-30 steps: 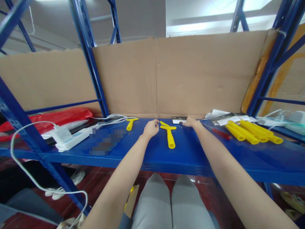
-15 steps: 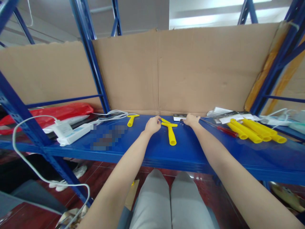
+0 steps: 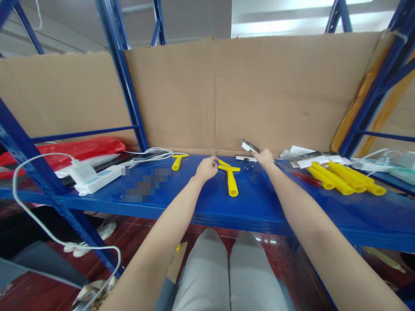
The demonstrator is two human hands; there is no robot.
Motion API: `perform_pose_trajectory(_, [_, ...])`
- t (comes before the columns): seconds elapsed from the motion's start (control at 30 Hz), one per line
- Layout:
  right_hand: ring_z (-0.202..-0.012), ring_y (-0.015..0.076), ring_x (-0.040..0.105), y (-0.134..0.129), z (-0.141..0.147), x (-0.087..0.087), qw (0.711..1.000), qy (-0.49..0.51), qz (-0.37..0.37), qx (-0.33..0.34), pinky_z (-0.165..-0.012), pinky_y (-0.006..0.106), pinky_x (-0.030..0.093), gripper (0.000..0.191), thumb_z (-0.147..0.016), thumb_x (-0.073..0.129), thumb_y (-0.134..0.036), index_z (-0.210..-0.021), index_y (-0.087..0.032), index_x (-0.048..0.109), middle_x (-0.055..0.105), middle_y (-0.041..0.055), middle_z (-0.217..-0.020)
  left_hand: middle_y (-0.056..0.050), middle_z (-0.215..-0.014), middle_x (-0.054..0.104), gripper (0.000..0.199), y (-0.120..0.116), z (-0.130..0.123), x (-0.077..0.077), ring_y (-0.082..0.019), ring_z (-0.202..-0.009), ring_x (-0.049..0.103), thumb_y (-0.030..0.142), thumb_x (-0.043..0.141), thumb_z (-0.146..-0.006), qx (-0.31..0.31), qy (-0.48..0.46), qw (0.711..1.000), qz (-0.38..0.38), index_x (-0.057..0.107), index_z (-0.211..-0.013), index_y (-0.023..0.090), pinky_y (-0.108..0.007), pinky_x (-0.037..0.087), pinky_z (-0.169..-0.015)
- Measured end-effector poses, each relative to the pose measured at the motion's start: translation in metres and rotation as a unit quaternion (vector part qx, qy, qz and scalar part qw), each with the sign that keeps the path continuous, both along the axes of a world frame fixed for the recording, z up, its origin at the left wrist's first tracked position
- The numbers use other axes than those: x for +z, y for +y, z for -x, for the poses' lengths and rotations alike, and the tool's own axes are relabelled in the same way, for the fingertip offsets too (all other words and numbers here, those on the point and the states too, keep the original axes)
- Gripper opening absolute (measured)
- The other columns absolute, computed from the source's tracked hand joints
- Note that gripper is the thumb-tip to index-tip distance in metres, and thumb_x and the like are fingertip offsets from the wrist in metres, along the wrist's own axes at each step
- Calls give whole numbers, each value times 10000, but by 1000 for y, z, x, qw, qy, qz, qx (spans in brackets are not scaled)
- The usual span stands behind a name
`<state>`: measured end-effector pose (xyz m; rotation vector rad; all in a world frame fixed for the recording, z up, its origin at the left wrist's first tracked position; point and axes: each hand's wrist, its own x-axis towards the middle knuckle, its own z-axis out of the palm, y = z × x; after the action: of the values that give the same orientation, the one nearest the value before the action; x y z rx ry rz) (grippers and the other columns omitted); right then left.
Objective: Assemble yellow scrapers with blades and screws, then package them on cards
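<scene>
My left hand [image 3: 206, 169] is over the blue shelf, fingers curled in a pinch; anything between them is too small to make out. Close beside its fingertips is a narrow yellow plastic piece [image 3: 224, 163]. A yellow T-shaped scraper handle [image 3: 232, 185] lies just right of that, its hollow grip pointing towards me. My right hand [image 3: 265, 158] is closed on a small flat black-and-white packet [image 3: 250, 146], raised and tilted above the shelf. Under it, a similar packet [image 3: 245, 158] lies flat near the back.
Several yellow tubular handles [image 3: 340, 180] lie at right beside a red-handled screwdriver [image 3: 309, 178] and more packets [image 3: 319, 159]. Another yellow T-handle [image 3: 177, 162] lies left of centre. A white power strip [image 3: 100, 179] with cables stands at far left. Cardboard [image 3: 259, 95] closes the back.
My right hand has lifted the black-and-white packet off the shelf and moved slightly right, uncovering the packet beneath. My left hand stays almost in place.
</scene>
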<state>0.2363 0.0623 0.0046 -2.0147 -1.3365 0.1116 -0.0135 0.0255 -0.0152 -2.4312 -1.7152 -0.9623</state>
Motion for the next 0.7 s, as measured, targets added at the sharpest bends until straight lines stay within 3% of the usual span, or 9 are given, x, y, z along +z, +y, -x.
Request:
perform_pose_trajectory(0.17, [-980,281,657,-2,-4,5,997,53,-48,17,-803,330,504,559,-803,609,-542,-1143,-99,599,690,183,-1040,-72,-984,728,373,1,1,0,-207,-987,666,102,475,-827,-2,-4,1000,2,669,-1136,176,-289,503,-906])
perform_pose_trajectory(0.33, [-941,223,665,-6,6,11,971,183,-147,54,-755,287,526,623,-763,698,-381,-1285,-115,488,653,157,-1164,-80,-1010,727,352,1,1,-1,-208,-989,667,108,471,-840,-12,-2,1000,-3,679,-1121,154,-279,502,-906])
perform_pose_trajectory(0.43, [-909,188,670,-7,11,17,930,295,-209,67,-705,246,537,477,-782,671,-246,-1223,-138,523,680,112,-1102,-96,-1017,727,344,3,0,-2,-222,-985,667,110,484,-832,-23,-13,1000,-13,689,-1107,131,-294,503,-908])
perform_pose_trajectory(0.57, [-763,117,666,-10,13,27,848,440,-270,119,-623,171,517,110,-787,640,-124,-860,-167,571,685,27,-810,-90,-962,735,337,5,-1,-3,-226,-941,675,95,492,-808,-35,-32,999,-24,709,-1062,140,-306,512,-881])
perform_pose_trajectory(0.63, [-653,86,645,-14,12,30,801,502,-287,155,-570,147,495,144,-800,626,-98,-742,-178,522,643,-13,-678,-83,-919,737,328,5,-1,-3,-219,-898,680,89,499,-796,-48,-38,998,-25,713,-1039,141,-295,514,-842])
perform_pose_trajectory(0.7, [-587,70,627,-20,11,31,776,529,-289,184,-527,135,475,189,-826,613,-104,-701,-185,496,618,-37,-619,-77,-871,736,268,3,-2,-1,-207,-831,682,126,530,-797,-68,-45,996,-16,719,-987,140,-275,513,-775])
